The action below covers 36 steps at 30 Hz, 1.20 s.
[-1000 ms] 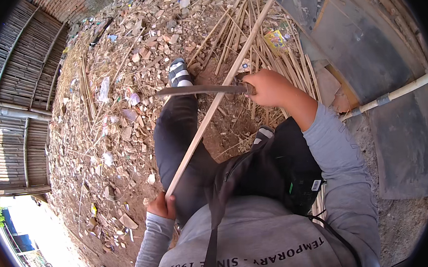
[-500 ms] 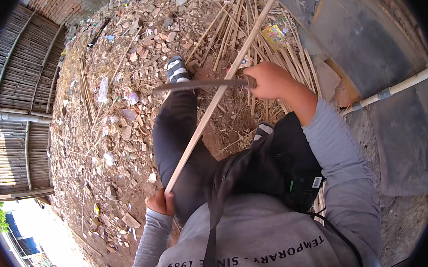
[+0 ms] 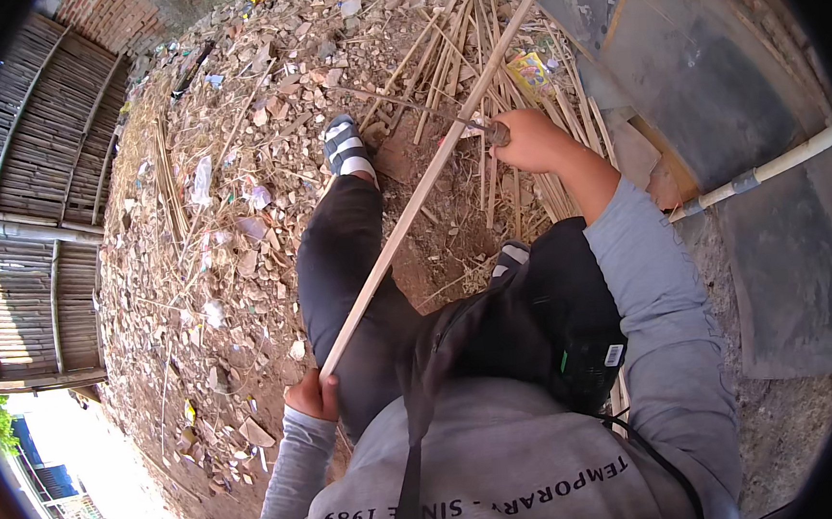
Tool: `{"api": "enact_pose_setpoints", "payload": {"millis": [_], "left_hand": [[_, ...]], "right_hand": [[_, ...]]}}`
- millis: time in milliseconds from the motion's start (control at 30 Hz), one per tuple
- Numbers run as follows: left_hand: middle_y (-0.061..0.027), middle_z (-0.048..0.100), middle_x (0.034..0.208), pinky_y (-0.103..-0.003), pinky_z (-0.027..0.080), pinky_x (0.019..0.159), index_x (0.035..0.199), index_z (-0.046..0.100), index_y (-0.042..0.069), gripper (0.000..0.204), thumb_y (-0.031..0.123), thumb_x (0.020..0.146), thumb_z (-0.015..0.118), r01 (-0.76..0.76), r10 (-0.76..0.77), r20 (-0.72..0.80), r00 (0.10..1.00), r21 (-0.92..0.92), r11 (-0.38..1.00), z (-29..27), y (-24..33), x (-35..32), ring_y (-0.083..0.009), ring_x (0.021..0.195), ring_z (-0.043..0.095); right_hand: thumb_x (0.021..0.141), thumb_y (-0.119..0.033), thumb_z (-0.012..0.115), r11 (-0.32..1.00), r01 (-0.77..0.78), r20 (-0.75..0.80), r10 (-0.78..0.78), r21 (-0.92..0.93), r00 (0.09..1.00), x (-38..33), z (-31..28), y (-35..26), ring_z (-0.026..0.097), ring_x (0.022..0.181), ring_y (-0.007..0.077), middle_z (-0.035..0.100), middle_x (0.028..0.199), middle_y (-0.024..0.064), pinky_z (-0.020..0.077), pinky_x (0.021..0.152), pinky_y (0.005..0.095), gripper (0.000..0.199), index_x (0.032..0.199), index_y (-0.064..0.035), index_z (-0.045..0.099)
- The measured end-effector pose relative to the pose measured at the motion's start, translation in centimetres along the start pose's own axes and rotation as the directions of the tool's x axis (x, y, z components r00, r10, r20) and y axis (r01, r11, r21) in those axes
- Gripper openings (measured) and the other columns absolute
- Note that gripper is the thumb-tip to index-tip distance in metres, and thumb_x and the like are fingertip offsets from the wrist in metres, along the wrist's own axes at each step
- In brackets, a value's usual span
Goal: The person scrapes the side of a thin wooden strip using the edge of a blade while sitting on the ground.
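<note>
Your left hand (image 3: 312, 397), low and left of centre, grips the near end of a long stick (image 3: 427, 180) (it slants to the upper right). Your right hand (image 3: 531, 140) is closed around a knife (image 3: 444, 113) handle, its blade lying across the stick over the stick pile (image 3: 510, 79).

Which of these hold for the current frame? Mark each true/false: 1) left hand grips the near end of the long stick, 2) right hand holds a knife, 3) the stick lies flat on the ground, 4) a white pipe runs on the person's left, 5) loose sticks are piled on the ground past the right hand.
1) True: the left hand grips the near end of the long stick.
2) True: the right hand holds a knife, its blade reaching left across the stick.
3) False: it is held up, slanting over the left leg.
4) False: the white pipe is on the right.
5) True: pile of sticks.
</note>
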<state>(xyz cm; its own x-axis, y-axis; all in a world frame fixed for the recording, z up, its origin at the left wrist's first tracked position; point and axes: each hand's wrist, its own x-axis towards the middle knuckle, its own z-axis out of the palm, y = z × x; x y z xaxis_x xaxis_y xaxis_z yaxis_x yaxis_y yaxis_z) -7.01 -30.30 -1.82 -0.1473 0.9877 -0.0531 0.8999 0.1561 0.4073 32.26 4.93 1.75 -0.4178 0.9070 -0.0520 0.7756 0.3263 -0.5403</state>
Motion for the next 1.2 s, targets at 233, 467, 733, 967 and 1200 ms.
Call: {"api": "enact_pose_setpoints", "payload": {"millis": [233,467,733,967,1200], "left_hand": [[-0.0212,0.053,0.055,-0.05,0.042,0.049,0.076,0.052,0.004,0.043,0.043,0.095,0.054,0.004,-0.004,-0.013,1.0,0.023,1.0,0.0,-0.5,-0.7,-0.0434,0.053,0.057],[-0.0206,0.053,0.054,-0.05,0.042,0.048,0.077,0.052,0.004,0.041,0.041,0.094,0.054,-0.051,0.051,-0.03,0.998,-0.012,0.999,0.3,-0.3,0.1,-0.0435,0.052,0.057],[-0.0206,0.054,0.054,-0.05,0.042,0.048,0.078,0.051,0.005,0.039,0.04,0.094,0.055,-0.048,0.048,-0.029,0.998,0.009,0.999,0.0,-0.8,-0.7,-0.0435,0.052,0.057],[-0.0205,0.054,0.055,-0.049,0.042,0.047,0.078,0.052,0.004,0.038,0.039,0.094,0.056,-0.034,0.034,0.0,0.999,0.002,0.999,-0.7,0.2,0.0,-0.0433,0.053,0.058],[-0.0204,0.055,0.056,-0.049,0.043,0.048,0.077,0.053,0.004,0.039,0.04,0.093,0.057,-0.027,0.027,0.013,1.0,0.016,0.999,-0.6,-0.6,-0.2,-0.0435,0.053,0.058]], "right_hand": [[0.076,-0.019,0.072,0.99,0.117,-0.026,-0.119,-0.073,0.993,-1.7,-0.4,-3.2,0.063,0.073,0.0398,0.062,0.072,0.0188,0.0473,0.066,0.0477,0.019,0.083,-0.0027,0.064],[0.076,-0.02,0.072,0.997,0.073,-0.09,-0.073,-0.012,0.993,-0.3,-0.5,0.1,0.063,0.073,0.0398,0.063,0.072,0.0196,0.0477,0.066,0.0466,0.022,0.086,-0.0019,0.063],[0.071,-0.014,0.069,0.951,0.226,0.043,-0.222,-0.209,0.974,-2.5,-0.9,-4.7,0.062,0.072,0.0402,0.062,0.07,0.0178,0.0475,0.065,0.0485,0.017,0.085,-0.0049,0.064],[0.076,-0.019,0.072,1.0,-0.008,-0.055,0.008,0.003,0.998,-0.3,-1.1,0.2,0.061,0.07,0.0389,0.061,0.071,0.0194,0.0465,0.064,0.0462,0.022,0.084,-0.0011,0.062],[0.073,-0.021,0.074,0.976,0.191,0.105,-0.18,-0.104,0.978,-1.2,-0.2,-2.3,0.062,0.074,0.0392,0.062,0.073,0.0178,0.0471,0.066,0.0481,0.021,0.082,-0.0049,0.063]]}}
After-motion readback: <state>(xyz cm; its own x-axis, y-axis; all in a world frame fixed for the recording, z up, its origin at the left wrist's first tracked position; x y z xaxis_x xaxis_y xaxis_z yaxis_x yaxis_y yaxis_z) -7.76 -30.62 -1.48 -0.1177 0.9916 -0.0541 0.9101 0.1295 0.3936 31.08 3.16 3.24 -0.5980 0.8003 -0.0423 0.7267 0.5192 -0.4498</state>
